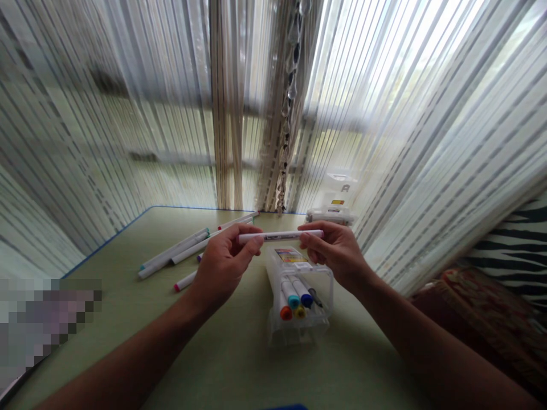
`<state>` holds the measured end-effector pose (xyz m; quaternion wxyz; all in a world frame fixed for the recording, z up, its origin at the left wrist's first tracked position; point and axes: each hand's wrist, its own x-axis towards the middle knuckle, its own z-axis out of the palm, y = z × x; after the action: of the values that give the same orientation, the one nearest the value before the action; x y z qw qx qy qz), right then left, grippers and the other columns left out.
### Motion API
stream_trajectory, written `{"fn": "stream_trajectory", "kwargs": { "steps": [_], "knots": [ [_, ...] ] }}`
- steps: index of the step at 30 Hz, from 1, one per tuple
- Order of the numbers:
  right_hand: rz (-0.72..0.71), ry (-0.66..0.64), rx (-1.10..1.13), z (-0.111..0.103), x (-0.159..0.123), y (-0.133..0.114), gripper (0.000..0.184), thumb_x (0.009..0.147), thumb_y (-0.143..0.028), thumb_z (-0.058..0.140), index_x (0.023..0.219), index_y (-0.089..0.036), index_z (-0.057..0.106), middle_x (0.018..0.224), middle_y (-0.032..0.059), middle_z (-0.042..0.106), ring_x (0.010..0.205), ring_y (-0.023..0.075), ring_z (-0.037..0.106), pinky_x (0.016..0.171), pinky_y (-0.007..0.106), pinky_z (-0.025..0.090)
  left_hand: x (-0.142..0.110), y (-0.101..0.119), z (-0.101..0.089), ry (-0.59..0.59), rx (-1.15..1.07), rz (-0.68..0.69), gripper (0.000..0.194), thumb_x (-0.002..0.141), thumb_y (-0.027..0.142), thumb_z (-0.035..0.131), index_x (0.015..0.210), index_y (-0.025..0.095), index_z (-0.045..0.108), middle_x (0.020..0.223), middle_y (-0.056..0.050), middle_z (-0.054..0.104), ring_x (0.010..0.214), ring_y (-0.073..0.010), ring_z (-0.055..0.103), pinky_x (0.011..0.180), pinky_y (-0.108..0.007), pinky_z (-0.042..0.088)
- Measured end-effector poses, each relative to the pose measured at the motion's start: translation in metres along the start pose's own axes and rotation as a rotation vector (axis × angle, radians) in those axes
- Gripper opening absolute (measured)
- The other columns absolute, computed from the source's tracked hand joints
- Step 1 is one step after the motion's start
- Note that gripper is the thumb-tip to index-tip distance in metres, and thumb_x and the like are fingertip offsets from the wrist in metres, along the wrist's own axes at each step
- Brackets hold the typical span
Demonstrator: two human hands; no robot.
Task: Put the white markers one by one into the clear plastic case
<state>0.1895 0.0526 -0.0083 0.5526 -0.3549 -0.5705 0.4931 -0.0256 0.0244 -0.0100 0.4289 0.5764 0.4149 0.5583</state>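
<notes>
Between my two hands a white marker (284, 234) is held level, with pinkish ends. My left hand (224, 256) pinches its left end between thumb and fingers. At its right end, my right hand (335, 245) grips it the same way. Just below the marker lies a clear plastic case (273, 285), its near end open toward me. Inside it are several markers with coloured ends: an orange-ended marker (286, 312), a turquoise one (293, 301), a yellow one (299, 311) and a dark blue one (306, 300).
Loose white markers (175, 250) lie on the green table (205, 359) at the left, some partly behind my left hand. Another clear case (329, 216) stands at the back right. String curtains (171, 114) hang behind the table. A patterned cushion (491, 307) is at the right.
</notes>
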Motion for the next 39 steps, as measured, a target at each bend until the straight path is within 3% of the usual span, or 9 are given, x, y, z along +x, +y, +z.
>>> {"fn": "stream_trajectory", "kwargs": {
  "steps": [12, 39],
  "knots": [
    [0.003, -0.032, 0.080, -0.0045, 0.0012, 0.0036, 0.021, 0.080, -0.034, 0.079, 0.093, -0.017, 0.079, 0.067, 0.0027, 0.072, 0.041, 0.0061, 0.054, 0.038, 0.018, 0.031, 0.0012, -0.0021, 0.0001, -0.014, -0.076, 0.005, 0.024, 0.088, 0.034, 0.063, 0.099, 0.012, 0.063, 0.066, 0.002, 0.060, 0.045, -0.0073, 0.043, 0.041, -0.021, 0.031],
    [0.031, -0.014, 0.154, -0.0018, 0.0005, -0.0035, 0.024, 0.081, -0.034, 0.072, 0.093, -0.014, 0.077, 0.067, 0.0051, 0.074, 0.039, 0.0089, 0.054, 0.036, 0.021, 0.029, 0.0005, -0.0020, 0.0009, -0.023, -0.083, -0.018, 0.026, 0.089, 0.034, 0.061, 0.101, 0.011, 0.063, 0.066, 0.001, 0.060, 0.045, -0.0076, 0.044, 0.041, -0.021, 0.030]
  ]
}}
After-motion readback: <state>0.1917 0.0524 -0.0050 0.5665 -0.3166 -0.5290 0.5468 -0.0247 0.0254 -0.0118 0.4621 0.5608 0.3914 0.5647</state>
